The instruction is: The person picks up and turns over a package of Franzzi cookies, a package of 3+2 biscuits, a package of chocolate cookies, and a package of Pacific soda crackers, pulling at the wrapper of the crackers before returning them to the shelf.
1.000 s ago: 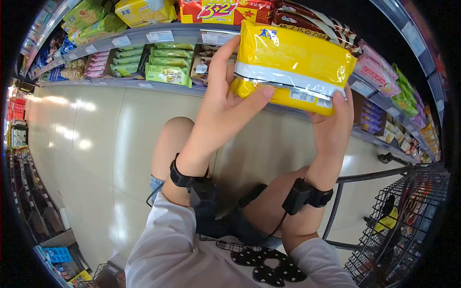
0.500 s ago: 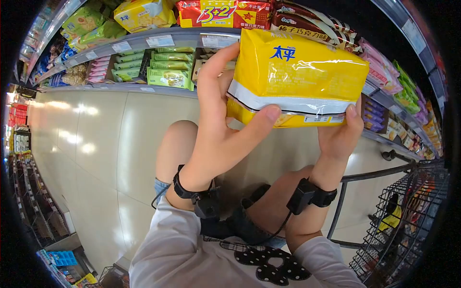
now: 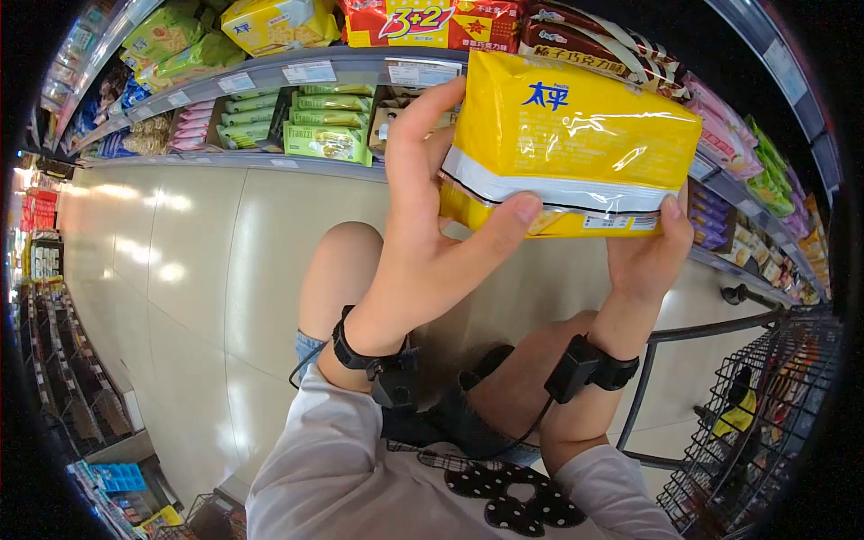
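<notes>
A yellow packet [image 3: 576,135] with blue characters and a white seam strip is held up in front of the shelf. My left hand [image 3: 432,207] grips its left end, thumb across the lower front and fingers partly behind it. At the lower right corner, my right hand [image 3: 648,243] holds the packet with the thumb in front, its other fingers mostly hidden. Just behind the packet, red 3+2 packs [image 3: 418,22] and brown chocolate packs [image 3: 594,40] lie on the upper shelf.
Shelf edges [image 3: 225,85] with price labels curve across the top. Green packs [image 3: 326,142] sit on the lower shelf. A black wire basket cart [image 3: 756,423] stands at the right. Pale floor tiles [image 3: 189,270] spread left, beside another rack [image 3: 67,369].
The view has shifted slightly, so the packet, hands and shelf appear a little further right. Both hands keep the same hold.
</notes>
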Motion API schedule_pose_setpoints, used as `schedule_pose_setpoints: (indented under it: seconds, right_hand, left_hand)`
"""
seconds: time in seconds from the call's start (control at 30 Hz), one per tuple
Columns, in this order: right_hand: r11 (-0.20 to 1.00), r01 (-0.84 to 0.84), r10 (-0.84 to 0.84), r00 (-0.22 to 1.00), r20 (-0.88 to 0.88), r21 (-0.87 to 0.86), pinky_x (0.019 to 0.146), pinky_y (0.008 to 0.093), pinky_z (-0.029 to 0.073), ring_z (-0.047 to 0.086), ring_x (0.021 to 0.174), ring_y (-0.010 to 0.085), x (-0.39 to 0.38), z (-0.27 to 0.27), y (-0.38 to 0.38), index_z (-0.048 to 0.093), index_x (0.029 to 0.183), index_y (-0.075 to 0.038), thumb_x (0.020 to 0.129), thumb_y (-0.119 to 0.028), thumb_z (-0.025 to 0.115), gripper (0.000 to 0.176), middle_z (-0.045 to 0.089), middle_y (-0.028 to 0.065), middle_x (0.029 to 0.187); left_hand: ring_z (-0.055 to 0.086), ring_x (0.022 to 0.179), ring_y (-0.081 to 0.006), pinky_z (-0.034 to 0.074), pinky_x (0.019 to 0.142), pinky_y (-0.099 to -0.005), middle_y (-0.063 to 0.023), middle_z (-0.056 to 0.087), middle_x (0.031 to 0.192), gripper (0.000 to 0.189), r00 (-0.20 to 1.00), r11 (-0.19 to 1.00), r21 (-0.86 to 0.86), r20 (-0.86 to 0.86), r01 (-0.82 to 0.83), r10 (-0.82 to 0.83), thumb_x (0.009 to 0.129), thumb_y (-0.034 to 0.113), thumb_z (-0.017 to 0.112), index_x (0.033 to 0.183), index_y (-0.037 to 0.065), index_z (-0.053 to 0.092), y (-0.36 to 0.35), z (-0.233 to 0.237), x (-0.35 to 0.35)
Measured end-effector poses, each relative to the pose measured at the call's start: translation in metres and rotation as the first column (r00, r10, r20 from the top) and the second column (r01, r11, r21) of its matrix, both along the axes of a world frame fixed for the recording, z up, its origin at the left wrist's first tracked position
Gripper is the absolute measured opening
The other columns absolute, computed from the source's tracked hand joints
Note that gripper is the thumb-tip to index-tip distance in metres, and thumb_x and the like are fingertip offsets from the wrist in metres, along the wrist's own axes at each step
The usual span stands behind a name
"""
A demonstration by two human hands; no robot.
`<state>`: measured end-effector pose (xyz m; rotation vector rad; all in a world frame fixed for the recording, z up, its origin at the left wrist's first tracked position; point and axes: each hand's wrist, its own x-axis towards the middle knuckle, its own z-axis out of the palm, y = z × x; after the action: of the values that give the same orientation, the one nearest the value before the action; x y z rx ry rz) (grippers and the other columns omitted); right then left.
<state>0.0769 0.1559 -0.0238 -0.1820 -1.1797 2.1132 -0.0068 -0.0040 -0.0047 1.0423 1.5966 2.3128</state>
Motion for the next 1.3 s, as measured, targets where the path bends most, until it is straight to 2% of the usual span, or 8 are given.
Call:
schedule_pose_setpoints:
  seconds: [0.57,0.63,0.77,0.83,0.9,1.0,1.1,1.3]
  right_hand:
    - [1.0,-0.007,0.007,1.0,0.0,0.007,0.094,0.0344,0.035,0.048,0.107,0.0227,0.0,0.001,0.001,0.032,0.124,0.001,0.075,-0.025,0.056,0.061,0.048,0.0131,0.116]
    - [1.0,0.0,0.0,1.0,-0.003,-0.002,0.094,0.0346,0.035,0.048,0.107,0.0228,0.002,0.0,0.003,0.032,0.125,0.001,0.075,-0.024,0.057,0.062,0.048,0.0132,0.116]
    - [0.994,0.012,-0.02,0.997,0.077,0.11,0.095,0.034,0.034,0.042,0.113,0.0229,0.002,-0.002,0.002,0.027,0.129,0.0,0.07,-0.023,0.064,0.073,0.041,0.0128,0.124]
    - [0.986,0.015,-0.03,0.995,0.093,0.166,0.094,0.0337,0.034,0.04,0.115,0.0229,0.002,0.001,0.001,0.025,0.13,-0.001,0.068,-0.021,0.067,0.078,0.038,0.0124,0.126]
    - [0.86,-0.036,0.033,0.999,0.015,0.509,0.093,0.0328,0.035,0.039,0.116,0.0224,0.0,0.009,0.0,0.022,0.132,-0.003,0.063,-0.02,0.071,0.087,0.035,0.0116,0.128]
    - [0.78,-0.091,-0.004,0.988,0.152,0.619,0.093,0.0321,0.035,0.04,0.114,0.0217,0.006,0.009,0.01,0.021,0.133,-0.003,0.058,-0.02,0.075,0.094,0.037,0.011,0.127]
    - [0.9,-0.162,0.053,0.962,0.268,0.404,0.093,0.0317,0.035,0.04,0.114,0.0213,0.01,0.011,0.009,0.02,0.133,-0.004,0.054,-0.018,0.077,0.098,0.038,0.0104,0.126]
    - [0.83,-0.308,0.186,0.939,0.29,0.465,0.095,0.0317,0.032,0.039,0.116,0.0216,0.009,0.01,0.003,0.022,0.133,-0.005,0.051,-0.007,0.077,0.099,0.038,0.0104,0.126]
  left_hand:
    - [0.044,0.108,-0.0203,0.039,0.087,-0.0295,-0.0162,0.039,0.12,0.073,0.998,0.999,-0.013,0.047,0.044,-0.044,0.071,0.001,0.063,0.128,0.003,0.017,0.0,-0.006,-0.004]
    - [0.041,0.112,-0.0207,0.039,0.087,-0.03,-0.015,0.033,0.123,0.084,0.973,0.998,-0.066,-0.229,-0.003,-0.013,0.066,0.003,0.068,0.13,0.003,0.014,-0.002,-0.009,-0.011]
    - [0.043,0.111,-0.0251,0.037,0.091,-0.0333,-0.0168,0.038,0.123,0.091,0.983,1.0,0.0,-0.183,-0.031,0.031,0.056,0.008,0.076,0.128,0.004,0.022,-0.01,-0.015,-0.023]
    - [0.041,0.108,-0.0191,0.042,0.08,-0.0269,-0.0088,0.035,0.119,0.074,0.937,0.953,-0.303,-0.328,0.013,-0.117,0.058,0.004,0.074,0.123,0.011,0.039,-0.022,-0.013,-0.035]
    - [0.042,0.104,-0.0181,0.042,0.076,-0.0254,-0.0073,0.038,0.115,0.067,0.958,0.955,-0.296,-0.263,0.029,-0.111,0.057,0.005,0.074,0.117,0.011,0.046,-0.022,-0.014,-0.036]
    - [0.045,0.096,-0.0164,0.041,0.068,-0.0234,-0.0048,0.046,0.106,0.055,0.977,0.942,-0.337,-0.199,0.008,-0.079,0.057,0.008,0.075,0.108,0.012,0.055,-0.026,-0.01,-0.035]
    - [0.05,0.087,-0.016,0.041,0.065,-0.0235,-0.0039,0.052,0.099,0.048,0.98,0.93,-0.367,-0.19,-0.021,-0.053,0.058,0.009,0.075,0.103,0.01,0.058,-0.026,-0.006,-0.034]
    - [0.053,0.082,-0.0193,0.043,0.068,-0.0262,-0.0071,0.056,0.096,0.044,0.952,0.946,-0.312,-0.306,-0.083,-0.018,0.061,0.01,0.074,0.102,0.007,0.058,-0.022,-0.013,-0.04]
